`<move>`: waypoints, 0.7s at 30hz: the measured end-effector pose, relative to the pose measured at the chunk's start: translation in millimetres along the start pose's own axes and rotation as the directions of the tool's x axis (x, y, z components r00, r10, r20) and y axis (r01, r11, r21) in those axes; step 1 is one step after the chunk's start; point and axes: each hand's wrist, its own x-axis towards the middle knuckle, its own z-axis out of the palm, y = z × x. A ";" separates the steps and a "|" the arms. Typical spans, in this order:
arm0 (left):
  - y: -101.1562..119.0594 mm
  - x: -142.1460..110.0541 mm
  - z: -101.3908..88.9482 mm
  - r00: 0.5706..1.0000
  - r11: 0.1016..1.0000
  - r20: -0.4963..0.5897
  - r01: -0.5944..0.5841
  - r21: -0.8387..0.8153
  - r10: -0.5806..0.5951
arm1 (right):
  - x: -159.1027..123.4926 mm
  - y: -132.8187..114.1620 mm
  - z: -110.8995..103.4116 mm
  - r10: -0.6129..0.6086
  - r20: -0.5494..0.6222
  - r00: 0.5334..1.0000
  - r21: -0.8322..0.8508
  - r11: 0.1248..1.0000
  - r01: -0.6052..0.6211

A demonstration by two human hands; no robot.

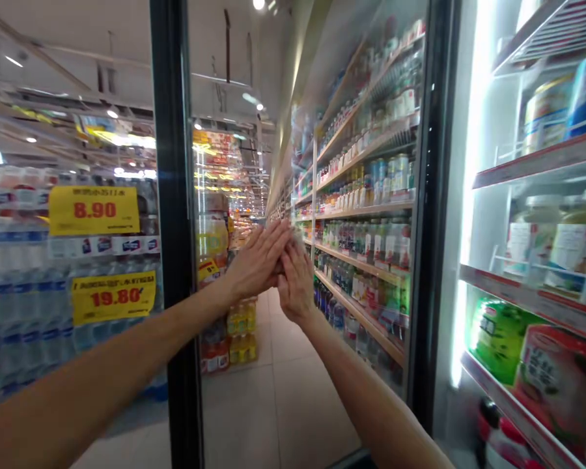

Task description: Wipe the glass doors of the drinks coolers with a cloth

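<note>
A glass cooler door in a black frame stands swung out before me. Both arms reach forward to its pane. My left hand lies nearly flat with its fingers stretched out and close together, pointing up and to the right. Beside it, my right hand has its fingers extended upward. The two hands meet near the fingertips and partly overlap. They look to be touching the glass, though a hazy patch there hides the exact contact. No held object shows in either hand.
Right of the door, lit cooler shelves hold bottles, cans, a green pack and a red pack. At left, stacked water bottles carry yellow price signs. Through or in the glass appear bottle shelves and tiled floor.
</note>
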 end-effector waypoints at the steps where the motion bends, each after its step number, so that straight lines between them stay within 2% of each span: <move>1: -4.8 -5.1 -5.5 0.999 1.000 0.039 -0.013 0.012 0.012 | 2.2 -2.1 4.3 0.018 0.011 1.000 -0.043 0.999 -0.018; 4: -16.2 -16.5 -17.4 0.998 0.999 0.056 0.003 0.036 -0.005 | 3.2 -8.0 12.7 0.061 0.018 0.998 -0.157 0.986 -0.058; 6: -17.3 -19.5 -17.5 0.994 0.992 -0.006 0.108 0.062 -0.108 | 0.0 -8.4 14.7 0.054 0.012 0.998 -0.210 0.976 -0.050; 8: -13.7 -19.2 -12.2 0.973 0.970 -0.080 0.226 0.094 -0.219 | -8.5 0.8 11.5 0.027 0.018 0.999 -0.244 0.970 -0.021; 10: -8.4 -17.8 -5.4 0.958 0.954 -0.114 0.275 0.119 -0.262 | -23.7 24.3 -0.2 0.005 0.015 1.000 -0.279 0.960 0.000; 12: -3.9 -16.7 -0.9 0.954 0.948 -0.118 0.290 0.130 -0.276 | -43.0 60.4 -19.9 0.040 -0.030 0.999 -0.325 0.944 -0.048; 13: -2.2 -16.5 0.1 0.952 0.945 -0.111 0.298 0.133 -0.284 | -52.2 80.1 -30.6 0.093 -0.084 0.992 -0.346 0.931 -0.116; 14: -0.9 -16.5 0.3 0.950 0.942 -0.108 0.307 0.137 -0.294 | -59.7 98.2 -40.5 0.185 -0.182 0.966 -0.348 0.906 -0.239; 16: 0.8 -16.8 -0.5 0.945 0.936 -0.104 0.321 0.144 -0.309 | -67.1 120.6 -52.5 0.302 -0.311 0.901 -0.297 0.870 -0.394; 17: 1.4 -17.0 -1.0 0.946 0.936 -0.102 0.321 0.146 -0.309 | -66.5 121.7 -53.0 0.327 -0.329 0.886 -0.268 0.867 -0.420; 18: 1.8 -17.2 -1.4 0.946 0.936 -0.101 0.321 0.146 -0.309 | -63.5 115.4 -49.7 0.325 -0.316 0.891 -0.248 0.879 -0.408; 21: 2.4 -17.6 -1.1 0.947 0.939 -0.101 0.316 0.134 -0.304 | -45.3 65.8 -21.7 0.208 -0.178 0.962 -0.253 0.935 -0.249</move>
